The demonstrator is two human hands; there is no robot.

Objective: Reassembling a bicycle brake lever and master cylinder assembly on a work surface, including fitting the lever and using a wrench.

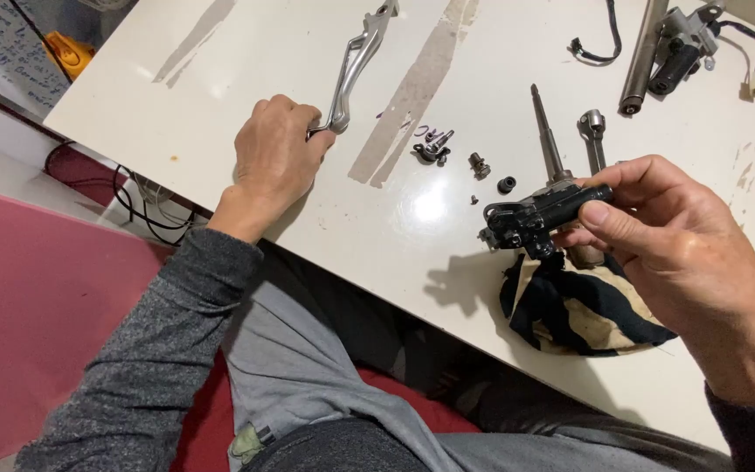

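Note:
My right hand holds a black metal cylinder body up above the white table, thumb and fingers closed round its right end. My left hand rests on the table at the left, its fingers closed on the near end of a long silver lever that lies pointing away from me. Between the hands lie a small curved clip, a short bolt and a little black ring.
A black and cream striped rag lies under my right hand. A screwdriver-like shaft and a socket tool lie beyond it. At the far right stand a metal tube and a wired switch unit. A pink surface is at left.

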